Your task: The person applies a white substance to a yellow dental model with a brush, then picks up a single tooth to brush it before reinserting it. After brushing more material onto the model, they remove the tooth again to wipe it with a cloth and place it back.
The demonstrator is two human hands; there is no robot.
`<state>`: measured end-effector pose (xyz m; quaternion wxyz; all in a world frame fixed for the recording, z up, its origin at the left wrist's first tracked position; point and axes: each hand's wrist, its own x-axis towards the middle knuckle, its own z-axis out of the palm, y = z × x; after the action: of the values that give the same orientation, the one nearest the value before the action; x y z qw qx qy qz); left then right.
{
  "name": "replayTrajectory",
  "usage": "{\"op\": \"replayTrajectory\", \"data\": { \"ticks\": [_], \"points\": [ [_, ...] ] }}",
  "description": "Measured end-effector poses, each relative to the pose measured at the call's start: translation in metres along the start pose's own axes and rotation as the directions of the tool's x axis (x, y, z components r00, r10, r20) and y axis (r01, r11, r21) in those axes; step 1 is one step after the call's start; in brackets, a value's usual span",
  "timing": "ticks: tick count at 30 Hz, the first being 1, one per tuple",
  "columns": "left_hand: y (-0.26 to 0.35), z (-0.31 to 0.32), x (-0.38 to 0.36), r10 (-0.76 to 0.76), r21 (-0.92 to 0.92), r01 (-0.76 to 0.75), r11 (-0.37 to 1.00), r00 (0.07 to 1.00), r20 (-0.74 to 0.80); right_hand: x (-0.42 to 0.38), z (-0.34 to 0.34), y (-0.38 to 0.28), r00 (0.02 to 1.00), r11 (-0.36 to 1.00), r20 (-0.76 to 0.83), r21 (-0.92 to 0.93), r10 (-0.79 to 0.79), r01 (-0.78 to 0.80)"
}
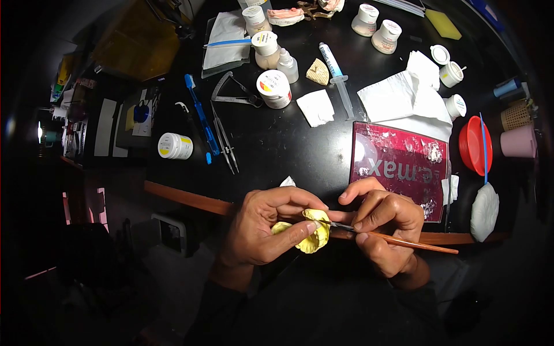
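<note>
L hand [271, 225], thumb/fingers round yellow piece [309, 245], R hand [389, 222] w/ wood-handled tool [427, 246] in pen-type pinch

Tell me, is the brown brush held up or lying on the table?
Held up: the right hand pinches the brown brush, its tip at the yellow model.

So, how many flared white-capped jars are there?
4: first jar upper left of centre, second jar just below it, third jar and fourth jar together, upper right of centre. A cropped container is unclear.
</note>
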<state>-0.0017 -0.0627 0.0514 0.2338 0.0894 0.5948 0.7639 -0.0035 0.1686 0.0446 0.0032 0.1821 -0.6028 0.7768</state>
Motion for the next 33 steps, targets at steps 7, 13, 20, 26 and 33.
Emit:
{"op": "replayTrajectory", "data": {
  "ticks": [7,13,20,26,33],
  "points": [
    [-0.011,-0.002,0.000,0.007,-0.241,-0.015,0.971,0.999,-0.034,-0.006,0.007,-0.002,0.995,0.998,-0.099,0.061,-0.013,0.019],
    [-0.010,-0.005,0.002,0.004,-0.198,-0.009,0.980,1.000,-0.027,-0.008,0.006,0.002,0.992,0.995,-0.077,0.000,-0.097,0.097],
    [-0.019,0.010,0.001,0.217,-0.205,-0.256,0.945,0.957,-0.194,-0.010,0.007,-0.001,0.958,0.934,-0.024,-0.228,-0.287,0.274],
    [-0.038,0.022,0.000,0.456,-0.042,-0.485,0.873,0.845,-0.279,-0.012,0.015,0.009,0.934,0.875,-0.024,-0.359,-0.357,0.325],
    [-0.042,0.033,0.003,0.483,0.056,-0.491,0.869,0.820,-0.308,-0.010,0.017,0.015,0.908,0.859,-0.068,-0.359,-0.414,0.366]
  ]
}}
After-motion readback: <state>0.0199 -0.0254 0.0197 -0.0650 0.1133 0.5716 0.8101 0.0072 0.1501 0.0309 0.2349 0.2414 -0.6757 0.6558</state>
